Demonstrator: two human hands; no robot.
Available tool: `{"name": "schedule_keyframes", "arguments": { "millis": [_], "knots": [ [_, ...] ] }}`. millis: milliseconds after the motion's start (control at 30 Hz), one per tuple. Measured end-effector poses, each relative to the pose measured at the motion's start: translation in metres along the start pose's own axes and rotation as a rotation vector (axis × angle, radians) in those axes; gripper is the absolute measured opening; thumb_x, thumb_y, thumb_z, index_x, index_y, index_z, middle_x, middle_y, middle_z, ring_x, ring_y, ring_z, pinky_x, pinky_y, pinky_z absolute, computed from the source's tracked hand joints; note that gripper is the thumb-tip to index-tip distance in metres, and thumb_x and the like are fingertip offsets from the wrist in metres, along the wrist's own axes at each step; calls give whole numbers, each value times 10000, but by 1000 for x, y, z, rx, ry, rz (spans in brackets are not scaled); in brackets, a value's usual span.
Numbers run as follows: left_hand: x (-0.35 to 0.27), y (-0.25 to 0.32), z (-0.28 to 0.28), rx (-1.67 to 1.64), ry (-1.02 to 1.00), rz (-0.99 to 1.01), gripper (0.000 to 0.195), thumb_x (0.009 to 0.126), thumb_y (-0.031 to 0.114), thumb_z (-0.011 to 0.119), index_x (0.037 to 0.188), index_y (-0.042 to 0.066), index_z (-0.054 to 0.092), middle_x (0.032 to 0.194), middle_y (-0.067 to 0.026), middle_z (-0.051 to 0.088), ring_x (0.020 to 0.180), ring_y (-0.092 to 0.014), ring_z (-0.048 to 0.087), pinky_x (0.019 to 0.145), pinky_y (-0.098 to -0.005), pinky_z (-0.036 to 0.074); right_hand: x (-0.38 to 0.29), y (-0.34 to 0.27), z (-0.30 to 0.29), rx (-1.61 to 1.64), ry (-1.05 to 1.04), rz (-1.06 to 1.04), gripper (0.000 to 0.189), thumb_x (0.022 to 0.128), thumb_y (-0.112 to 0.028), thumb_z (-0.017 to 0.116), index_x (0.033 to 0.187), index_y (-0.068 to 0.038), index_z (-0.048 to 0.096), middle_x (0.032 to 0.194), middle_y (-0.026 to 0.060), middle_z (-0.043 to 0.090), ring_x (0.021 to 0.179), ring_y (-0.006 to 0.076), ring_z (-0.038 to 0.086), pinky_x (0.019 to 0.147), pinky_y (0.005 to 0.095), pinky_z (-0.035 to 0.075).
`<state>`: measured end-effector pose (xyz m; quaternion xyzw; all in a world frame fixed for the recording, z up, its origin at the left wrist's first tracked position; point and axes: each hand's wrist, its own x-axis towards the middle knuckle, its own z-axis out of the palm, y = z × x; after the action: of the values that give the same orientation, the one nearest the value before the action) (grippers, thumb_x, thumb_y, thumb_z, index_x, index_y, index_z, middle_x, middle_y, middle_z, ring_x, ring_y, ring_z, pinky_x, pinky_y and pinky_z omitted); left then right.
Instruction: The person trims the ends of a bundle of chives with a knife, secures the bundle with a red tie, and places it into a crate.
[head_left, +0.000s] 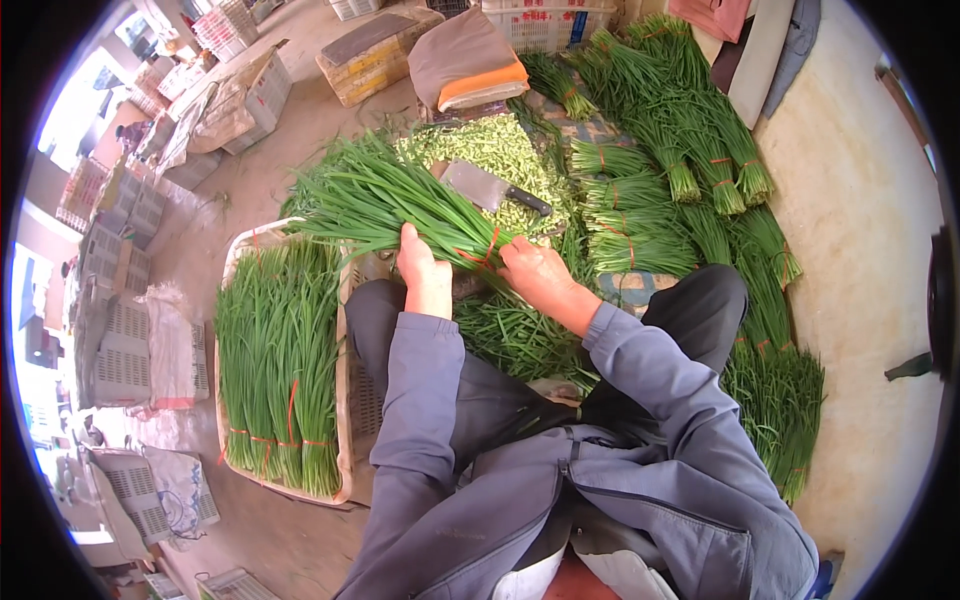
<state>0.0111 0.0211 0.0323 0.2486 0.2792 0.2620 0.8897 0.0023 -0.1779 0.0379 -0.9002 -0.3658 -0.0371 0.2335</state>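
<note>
A bundle of garlic chives (397, 196) lies slantwise across both of my hands, its leafy tips toward the upper left. My left hand (424, 268) grips the near side of the leaves, thumb up; the other fingers are hidden. At the stem end, my right hand (538, 271) is closed beside a red tie (491, 249) that circles the bundle. Just beyond it, a cleaver (480, 186) with a black handle rests on a heap of cut pale stem ends (517, 150). Loose green leaves (517, 334) lie between my legs, below the bundle.
To my left, a plastic crate (346, 450) holds several tied chive bundles (281, 360). More tied bundles (637, 232) are stacked on the right, along the wall (832, 247). A folded cushion (469, 60) and a taped foam box (375, 56) stand ahead. Crates (124, 345) line the far left.
</note>
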Motion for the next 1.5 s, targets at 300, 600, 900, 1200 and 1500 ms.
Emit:
{"name": "schedule_keyframes", "arguments": {
  "millis": [300,600,900,1200,1500],
  "knots": [
    [3,0,-5,32,28,-17,363,1011,198,488,1288,-33,527,1230,-117,615,1058,-278,633,897,-458,554,6,9,-7,14,55,-41,153,803,-185,615,783,-35,642,815,159,653,736,372,662,696,466,549],
    [18,19,-10,-35,61,18,376,985,214,512,1277,-22,531,1231,-109,619,1062,-277,638,897,-468,556,-63,9,-46,198,-369,24,134,741,-166,667,761,-35,688,778,174,693,760,360,683,727,444,555],
    [39,51,-25,-75,-12,136,391,1026,297,393,1246,30,575,1245,-100,635,1131,-287,604,1002,-476,486,-80,31,-27,233,-310,-95,185,806,-157,679,964,-62,671,865,150,694,839,377,677,720,468,554],
    [35,32,-23,-100,-14,19,393,1038,301,374,1269,42,558,1267,-92,621,1146,-291,595,996,-498,487,-5,3,-8,12,58,-396,109,827,-109,613,924,-70,585,805,110,509,867,306,621,660,430,533],
    [26,45,-25,-84,-222,-70,428,1025,358,411,1291,58,562,1280,-94,623,1147,-295,603,1000,-504,489,-5,-9,-81,395,-62,43,668,785,-448,801,1225,16,608,1019,189,698,929,326,672,861,410,526]
  ]
}}
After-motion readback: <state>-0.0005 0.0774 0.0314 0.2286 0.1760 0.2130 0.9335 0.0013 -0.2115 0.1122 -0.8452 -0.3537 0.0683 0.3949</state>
